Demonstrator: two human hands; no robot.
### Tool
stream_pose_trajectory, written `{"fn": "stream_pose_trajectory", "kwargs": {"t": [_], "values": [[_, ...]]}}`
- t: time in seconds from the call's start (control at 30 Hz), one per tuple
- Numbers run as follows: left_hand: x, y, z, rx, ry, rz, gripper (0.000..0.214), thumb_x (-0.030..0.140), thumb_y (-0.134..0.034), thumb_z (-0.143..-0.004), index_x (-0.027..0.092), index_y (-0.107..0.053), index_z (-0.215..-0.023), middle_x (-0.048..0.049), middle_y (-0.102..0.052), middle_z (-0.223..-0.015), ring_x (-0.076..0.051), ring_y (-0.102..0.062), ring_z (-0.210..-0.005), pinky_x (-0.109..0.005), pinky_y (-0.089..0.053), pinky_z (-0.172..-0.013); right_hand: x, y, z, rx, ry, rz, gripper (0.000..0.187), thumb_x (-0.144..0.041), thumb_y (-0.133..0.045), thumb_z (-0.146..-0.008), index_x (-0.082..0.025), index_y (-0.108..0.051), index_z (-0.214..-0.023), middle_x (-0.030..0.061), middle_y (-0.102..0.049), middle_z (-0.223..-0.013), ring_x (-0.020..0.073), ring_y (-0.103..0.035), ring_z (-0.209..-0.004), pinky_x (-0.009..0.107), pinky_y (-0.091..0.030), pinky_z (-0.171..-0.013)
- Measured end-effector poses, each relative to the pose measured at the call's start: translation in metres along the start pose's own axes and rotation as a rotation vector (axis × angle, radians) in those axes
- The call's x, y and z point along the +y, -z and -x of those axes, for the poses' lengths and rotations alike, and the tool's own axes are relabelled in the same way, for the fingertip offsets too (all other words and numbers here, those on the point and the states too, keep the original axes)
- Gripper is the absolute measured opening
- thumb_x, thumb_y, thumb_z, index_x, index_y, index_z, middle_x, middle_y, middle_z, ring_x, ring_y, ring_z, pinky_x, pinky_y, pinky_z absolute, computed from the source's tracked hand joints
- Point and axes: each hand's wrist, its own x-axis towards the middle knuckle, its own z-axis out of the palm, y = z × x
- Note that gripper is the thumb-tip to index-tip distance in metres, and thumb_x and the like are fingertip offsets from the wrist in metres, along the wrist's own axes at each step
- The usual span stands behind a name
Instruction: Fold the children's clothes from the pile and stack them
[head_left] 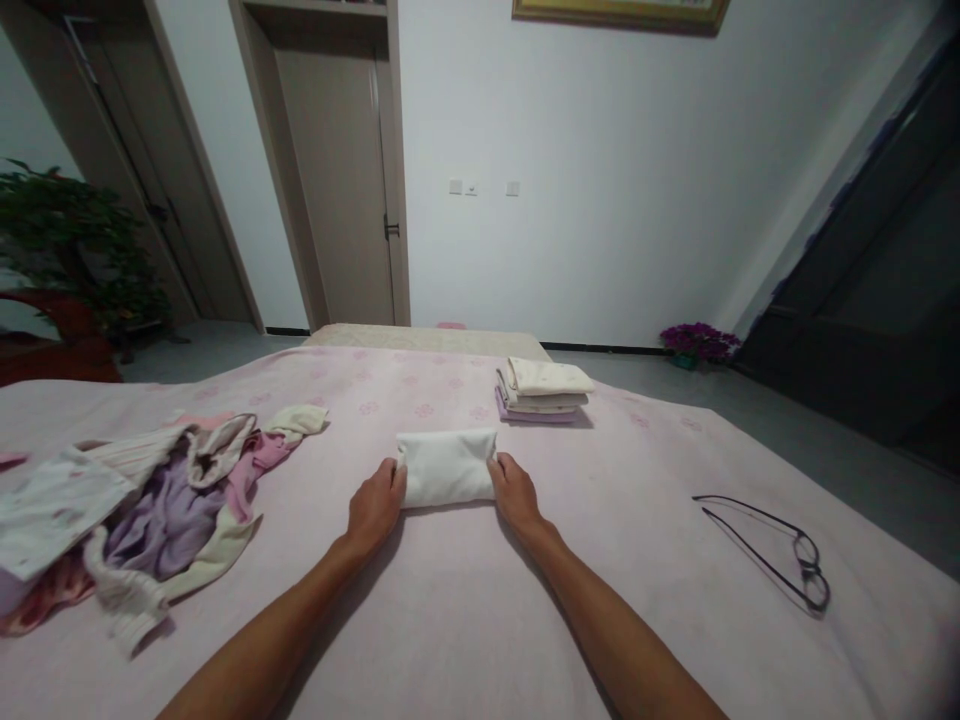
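Note:
A white piece of clothing [448, 468], folded into a neat rectangle, is held between my two hands just over the pink sheet. My left hand [377, 505] grips its left edge, thumb on top. At the right edge my right hand [517, 492] pinches it the same way. Fingers under the cloth are hidden. Beyond it and to the right sits a stack of folded clothes [545, 390], cream on top and lilac at the bottom. To the left lies a loose heap of clothes [165, 515] in purple, pink, white and cream.
A pair of black-framed glasses [806, 570] lies with its arms unfolded on the pink bed sheet [630, 620] at the right. Past the bed's far edge stand a closed door [334, 180] and a pot of purple flowers [699, 342]. A leafy plant [75, 250] is at the far left.

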Motion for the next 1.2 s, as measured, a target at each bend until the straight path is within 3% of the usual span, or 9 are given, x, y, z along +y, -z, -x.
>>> {"fn": "stream_pose_trajectory", "kwargs": {"t": [0.33, 0.4, 0.53, 0.6, 0.7, 0.8, 0.93, 1.1, 1.2], "values": [[0.001, -0.002, -0.012, -0.056, 0.053, -0.192, 0.038, 0.041, -0.036, -0.101, 0.017, -0.052, -0.126, -0.0139, -0.075, -0.101, -0.030, -0.071, -0.094, -0.037, -0.045, -0.079, -0.010, 0.005, -0.012, -0.036, -0.088, 0.208, 0.036, -0.034, -0.046, -0.100, -0.025, -0.059, -0.132, 0.0090, -0.075, -0.107, 0.0241, -0.069, -0.095, 0.031, -0.042, -0.078], [0.003, 0.004, -0.011, 0.020, 0.007, -0.262, 0.040, 0.037, -0.041, -0.100, 0.014, -0.053, -0.130, -0.0151, -0.075, -0.103, -0.031, -0.070, -0.097, -0.041, -0.046, -0.087, -0.014, 0.010, -0.012, 0.001, -0.058, 0.237, 0.037, -0.030, -0.048, -0.098, -0.022, -0.059, -0.132, 0.0100, -0.074, -0.109, 0.0255, -0.067, -0.099, 0.033, -0.044, -0.081], [0.017, 0.001, -0.010, 0.265, -0.300, -0.295, 0.040, 0.027, -0.039, -0.100, 0.014, -0.057, -0.134, -0.0161, -0.068, -0.127, -0.030, -0.061, -0.119, -0.048, -0.033, -0.113, -0.031, 0.010, -0.010, 0.161, 0.211, 0.272, 0.039, -0.022, -0.045, -0.097, -0.019, -0.058, -0.134, 0.0120, -0.066, -0.129, 0.0253, -0.057, -0.121, 0.037, -0.041, -0.101], [0.026, -0.009, -0.009, 0.237, -0.434, -0.252, 0.042, 0.027, -0.036, -0.102, 0.016, -0.056, -0.138, -0.0136, -0.061, -0.140, -0.028, -0.053, -0.133, -0.046, -0.029, -0.119, -0.039, 0.002, -0.008, 0.126, 0.382, 0.260, 0.044, -0.026, -0.039, -0.101, -0.019, -0.053, -0.142, 0.0109, -0.057, -0.144, 0.0238, -0.047, -0.134, 0.038, -0.034, -0.113], [0.033, -0.029, -0.007, 0.117, -0.456, -0.250, 0.047, 0.034, -0.035, -0.104, 0.016, -0.051, -0.145, -0.0130, -0.049, -0.154, -0.030, -0.040, -0.145, -0.050, -0.030, -0.119, -0.041, -0.014, -0.006, -0.060, 0.483, 0.271, 0.054, -0.037, -0.032, -0.105, -0.015, -0.041, -0.153, 0.0101, -0.041, -0.160, 0.0238, -0.028, -0.151, 0.042, -0.018, -0.123], [0.028, -0.041, -0.008, 0.057, -0.392, -0.259, 0.052, 0.040, -0.038, -0.103, 0.015, -0.046, -0.149, -0.0152, -0.040, -0.160, -0.033, -0.032, -0.150, -0.054, -0.028, -0.120, -0.026, -0.024, -0.007, -0.188, 0.379, 0.287, 0.061, -0.045, -0.030, -0.105, -0.012, -0.036, -0.156, 0.0126, -0.029, -0.165, 0.0263, -0.018, -0.154, 0.047, -0.013, -0.125], [0.009, -0.045, -0.015, -0.005, -0.338, -0.095, 0.056, 0.040, -0.038, -0.102, 0.012, -0.043, -0.151, -0.0164, -0.033, -0.163, -0.032, -0.026, -0.152, -0.051, -0.028, -0.121, -0.003, -0.022, -0.016, -0.213, 0.259, 0.209, 0.064, -0.046, -0.028, -0.105, -0.010, -0.030, -0.158, 0.0142, -0.022, -0.166, 0.0254, -0.017, -0.155, 0.046, -0.015, -0.124], [-0.024, -0.029, -0.027, 0.059, -0.144, 0.094, 0.054, 0.033, -0.036, -0.100, 0.009, -0.048, -0.146, -0.0179, -0.047, -0.155, -0.026, -0.042, -0.145, -0.043, -0.033, -0.119, 0.019, -0.002, -0.032, -0.122, 0.057, -0.008, 0.052, -0.033, -0.040, -0.099, -0.013, -0.051, -0.146, 0.0143, -0.048, -0.154, 0.0219, -0.043, -0.143, 0.037, -0.030, -0.118], [-0.039, -0.007, -0.036, 0.041, 0.010, 0.183, 0.049, 0.034, -0.038, -0.097, 0.011, -0.057, -0.136, -0.0171, -0.062, -0.138, -0.026, -0.058, -0.127, -0.037, -0.044, -0.107, 0.029, 0.016, -0.041, -0.028, -0.030, -0.055, 0.046, -0.027, -0.041, -0.095, -0.012, -0.062, -0.134, 0.0164, -0.062, -0.138, 0.0224, -0.058, -0.126, 0.035, -0.042, -0.106]]}}
